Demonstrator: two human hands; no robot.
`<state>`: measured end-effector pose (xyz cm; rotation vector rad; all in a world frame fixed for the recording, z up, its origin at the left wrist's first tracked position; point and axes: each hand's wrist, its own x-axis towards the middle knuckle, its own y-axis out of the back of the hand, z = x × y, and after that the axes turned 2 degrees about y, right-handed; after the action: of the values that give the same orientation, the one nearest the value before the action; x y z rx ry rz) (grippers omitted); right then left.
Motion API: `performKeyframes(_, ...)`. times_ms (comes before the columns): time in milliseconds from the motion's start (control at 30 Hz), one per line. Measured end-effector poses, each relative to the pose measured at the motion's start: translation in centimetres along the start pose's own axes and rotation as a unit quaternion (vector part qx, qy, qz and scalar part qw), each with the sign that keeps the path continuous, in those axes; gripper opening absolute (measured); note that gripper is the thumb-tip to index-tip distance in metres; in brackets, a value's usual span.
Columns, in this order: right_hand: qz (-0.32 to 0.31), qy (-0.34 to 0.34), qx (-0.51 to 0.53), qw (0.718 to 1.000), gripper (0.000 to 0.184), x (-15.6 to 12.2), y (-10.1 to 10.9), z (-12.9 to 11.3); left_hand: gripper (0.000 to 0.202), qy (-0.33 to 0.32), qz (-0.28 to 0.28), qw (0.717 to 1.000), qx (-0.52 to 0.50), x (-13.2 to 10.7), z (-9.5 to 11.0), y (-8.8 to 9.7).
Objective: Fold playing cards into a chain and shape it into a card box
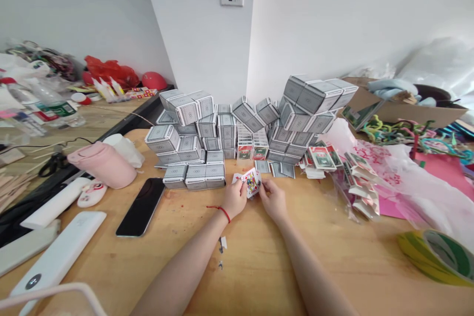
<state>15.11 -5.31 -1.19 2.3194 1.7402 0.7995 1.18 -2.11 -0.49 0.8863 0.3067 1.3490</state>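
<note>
In the middle of the desk, my left hand (236, 196) grips a few playing cards (252, 183), with a face card showing on top. My right hand (273, 198) pinches the right edge of the same cards. A red string bracelet (221, 211) circles my left wrist. Just beyond my hands, grey-backed decks of cards (205, 173) stand in stacks on the left, and more stacked decks (296, 121) rise on the right. Between them are red and green card boxes (252, 150). Several loose cards (276, 168) lie face down before the right stack.
A black phone (140, 207), a pink cup (102, 164) and a white power bank (61, 256) lie on the left. On the right are opened card boxes (361, 182), a plastic bag (418, 202) and a yellow-green tape roll (437, 256). Paper scraps (222, 243) lie near my forearms.
</note>
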Motion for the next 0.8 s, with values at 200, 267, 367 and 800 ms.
performKeyframes(200, 0.025, -0.002, -0.086, 0.996, 0.026, -0.14, 0.05, -0.39, 0.027, -0.029, -0.003, 1.0, -0.005, -0.04, -0.07, -0.09)
performKeyframes(267, 0.041, -0.006, -0.1, 0.994, 0.028, -0.17, 0.02, -0.37, 0.027, -0.033, -0.006, 0.999, -0.007, -0.04, -0.11, -0.12)
performKeyframes(367, 0.058, -0.02, -0.071, 0.996, 0.032, -0.11, -0.03, -0.34, 0.029, -0.026, -0.006, 1.0, -0.016, 0.01, -0.13, -0.11)
performKeyframes(800, -0.077, -0.151, 0.363, 0.916, 0.037, 0.75, 0.44, -0.45, 0.028, 0.026, 0.016, 0.999, -0.043, 0.13, -0.31, 0.24)
